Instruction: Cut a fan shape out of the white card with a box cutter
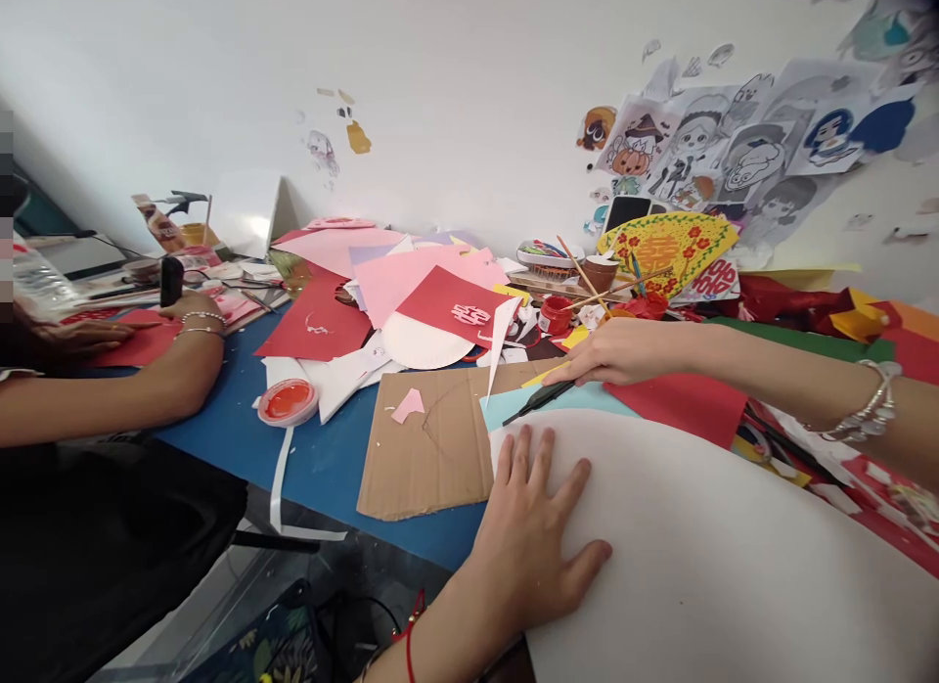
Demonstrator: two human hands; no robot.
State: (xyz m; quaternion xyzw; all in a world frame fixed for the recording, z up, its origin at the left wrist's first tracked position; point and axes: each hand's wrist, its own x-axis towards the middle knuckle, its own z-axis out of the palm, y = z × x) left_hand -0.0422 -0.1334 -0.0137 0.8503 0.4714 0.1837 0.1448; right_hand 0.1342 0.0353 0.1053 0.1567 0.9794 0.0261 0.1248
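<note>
My left hand [532, 526] lies flat with fingers spread on a large white sheet [696, 536] with a curved edge. In my right hand [605, 352] is a dark craft knife [547, 396], held low, its thin tip at the sheet's upper left edge, just above my left fingertips. Pale blue paper [594, 401] shows beneath that edge. A narrow pointed white paper strip [502, 342] stands out beyond the knife tip. Brown cardboard [411, 468] lies left of the sheet, with a pink paper scrap [408, 405] on it.
A tub of red paint [288, 402] sits near the blue table's [220, 409] front edge. Coloured papers [315, 316], paint pots and a yellow fan [667, 248] crowd the back by the wall. At left, a co-worker's hand [195, 316] holds a dark object over red paper.
</note>
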